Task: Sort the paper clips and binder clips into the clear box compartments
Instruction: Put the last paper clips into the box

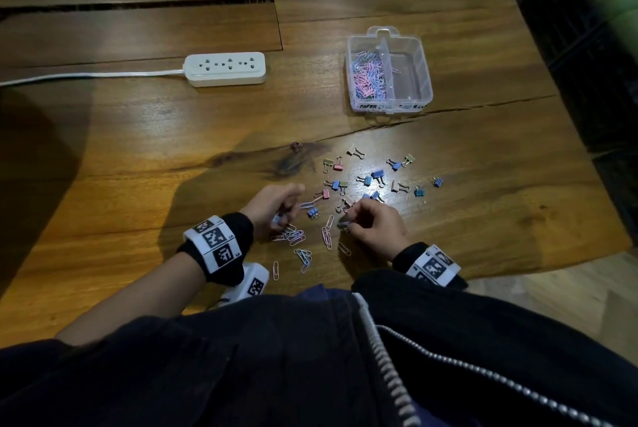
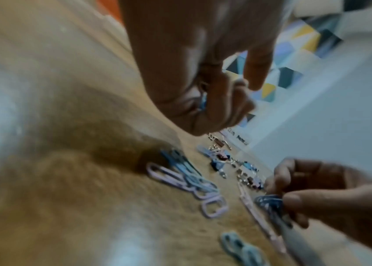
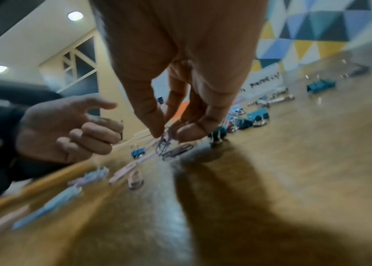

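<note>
The clear box (image 1: 389, 70) carried a white strip label (image 1: 390, 105) along its near wall, handwritten in dark ink. In the head view its left end read "PAPER" and its right end showed what looked like "R CL"; the middle was too blurred to read. The wrist views showed the same label only as smeared strokes. The bands on both wrists bore black-and-white square code markers (image 1: 216, 236), with no legible letters or numbers.

Dark zip jacket (image 1: 345, 357) w/ black cuffs, white wristbands (image 1: 212, 240) w/ b&w square-code markers on both wrists.
</note>
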`<action>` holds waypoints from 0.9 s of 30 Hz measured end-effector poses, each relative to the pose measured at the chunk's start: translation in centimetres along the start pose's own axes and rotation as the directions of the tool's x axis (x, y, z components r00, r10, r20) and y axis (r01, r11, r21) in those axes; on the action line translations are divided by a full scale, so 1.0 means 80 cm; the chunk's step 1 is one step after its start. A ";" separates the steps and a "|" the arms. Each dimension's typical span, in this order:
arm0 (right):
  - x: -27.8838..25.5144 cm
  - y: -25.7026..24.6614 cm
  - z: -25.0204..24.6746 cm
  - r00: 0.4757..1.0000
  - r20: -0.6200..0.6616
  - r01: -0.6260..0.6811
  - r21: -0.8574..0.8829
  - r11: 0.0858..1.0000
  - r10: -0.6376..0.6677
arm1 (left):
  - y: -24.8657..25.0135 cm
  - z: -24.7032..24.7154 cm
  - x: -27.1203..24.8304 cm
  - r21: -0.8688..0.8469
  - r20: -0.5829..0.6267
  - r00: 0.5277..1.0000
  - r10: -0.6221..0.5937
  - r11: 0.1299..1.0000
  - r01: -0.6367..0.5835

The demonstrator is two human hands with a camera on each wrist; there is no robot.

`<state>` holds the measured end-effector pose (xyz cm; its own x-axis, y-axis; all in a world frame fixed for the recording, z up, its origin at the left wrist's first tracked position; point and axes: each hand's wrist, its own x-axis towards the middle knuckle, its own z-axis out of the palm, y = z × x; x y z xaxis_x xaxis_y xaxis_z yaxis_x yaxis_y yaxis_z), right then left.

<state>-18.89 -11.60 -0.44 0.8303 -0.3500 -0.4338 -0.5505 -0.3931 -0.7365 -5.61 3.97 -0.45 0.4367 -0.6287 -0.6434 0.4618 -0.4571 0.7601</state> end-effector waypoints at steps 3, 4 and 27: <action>-0.007 0.007 0.001 0.990 0.095 0.128 -0.345 0.930 -0.101 | 0.003 -0.006 -0.005 0.497 -0.016 0.999 0.045 0.867 -0.031; -0.010 0.008 0.001 0.985 0.140 0.152 -0.394 0.906 -0.105 | 0.005 -0.009 -0.009 0.630 0.021 0.999 0.035 0.776 -0.040; 0.000 0.004 0.017 0.975 0.137 0.217 -0.389 0.895 -0.177 | -0.012 0.000 -0.002 0.873 0.201 0.975 0.099 0.434 -0.224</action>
<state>-18.97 -10.60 -1.37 0.9185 -0.1554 -0.3635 -0.3465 -0.7590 -0.5512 -6.15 4.48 -1.09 0.3161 -0.7842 -0.5339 -0.5711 -0.6067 0.5530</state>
